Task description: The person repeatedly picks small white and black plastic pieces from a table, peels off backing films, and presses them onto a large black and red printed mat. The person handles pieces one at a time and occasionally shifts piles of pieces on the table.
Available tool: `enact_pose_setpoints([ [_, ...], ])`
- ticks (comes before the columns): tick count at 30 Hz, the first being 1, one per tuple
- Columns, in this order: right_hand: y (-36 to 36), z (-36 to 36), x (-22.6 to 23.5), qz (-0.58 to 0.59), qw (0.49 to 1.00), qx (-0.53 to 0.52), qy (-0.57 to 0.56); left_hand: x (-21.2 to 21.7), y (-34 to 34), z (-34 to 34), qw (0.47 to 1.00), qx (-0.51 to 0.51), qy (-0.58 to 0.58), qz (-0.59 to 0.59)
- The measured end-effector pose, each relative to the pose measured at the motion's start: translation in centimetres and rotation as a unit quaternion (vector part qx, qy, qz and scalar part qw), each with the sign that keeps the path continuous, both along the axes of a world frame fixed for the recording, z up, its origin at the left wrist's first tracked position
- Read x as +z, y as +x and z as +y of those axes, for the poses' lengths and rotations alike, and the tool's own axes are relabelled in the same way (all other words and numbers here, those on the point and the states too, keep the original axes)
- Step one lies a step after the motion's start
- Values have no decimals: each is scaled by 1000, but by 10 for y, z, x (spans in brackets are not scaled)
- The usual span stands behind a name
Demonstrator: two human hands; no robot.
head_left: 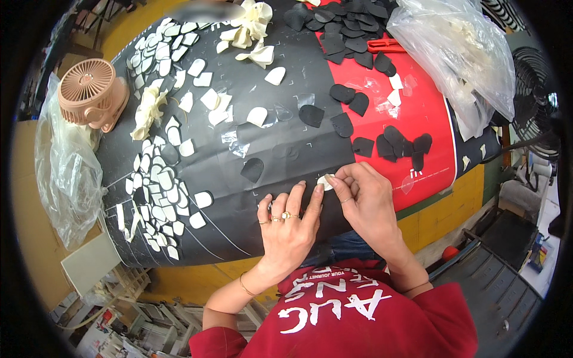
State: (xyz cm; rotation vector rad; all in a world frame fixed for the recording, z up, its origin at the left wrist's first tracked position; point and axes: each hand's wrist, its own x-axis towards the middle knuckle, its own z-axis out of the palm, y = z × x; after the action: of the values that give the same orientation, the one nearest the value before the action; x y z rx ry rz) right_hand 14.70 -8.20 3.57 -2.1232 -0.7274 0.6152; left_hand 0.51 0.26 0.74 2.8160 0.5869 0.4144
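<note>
A small white foam-like pad (pixel 325 182) lies between my two hands near the front edge of the dark sheet. My right hand (pixel 365 194) pinches its right end between thumb and bent forefinger. My left hand (pixel 290 221) rests palm down with fingers spread, its index fingertip touching the pad's left end; the thumb is hidden. Rings show on several left fingers. Just beyond the left hand lies a single black rounded pad (pixel 252 170). More black pads (pixel 391 143) lie in a cluster past the right hand, on the red part of the sheet.
White pads (pixel 164 185) are heaped at the left, with a pink fan (pixel 89 89) behind. Black pads (pixel 346 27) and a red tool (pixel 387 46) lie at the back. A clear plastic bag (pixel 459 48) stands back right beside a black fan (pixel 533 95). Cream petal-like pieces (pixel 250 27) lie at the far side.
</note>
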Motion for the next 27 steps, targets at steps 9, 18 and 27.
enact_pose_setpoints([
  [9,-15,-2,-14,-131,990,-43,32,0,1,2,1000,-6,20,-2],
  [18,-16,-26,-26,-263,962,77,0,-3,1,1,999,-26,7,-29],
  [27,-19,-44,-20,-371,914,165,-22,1,-21,-11,1000,17,0,-17],
])
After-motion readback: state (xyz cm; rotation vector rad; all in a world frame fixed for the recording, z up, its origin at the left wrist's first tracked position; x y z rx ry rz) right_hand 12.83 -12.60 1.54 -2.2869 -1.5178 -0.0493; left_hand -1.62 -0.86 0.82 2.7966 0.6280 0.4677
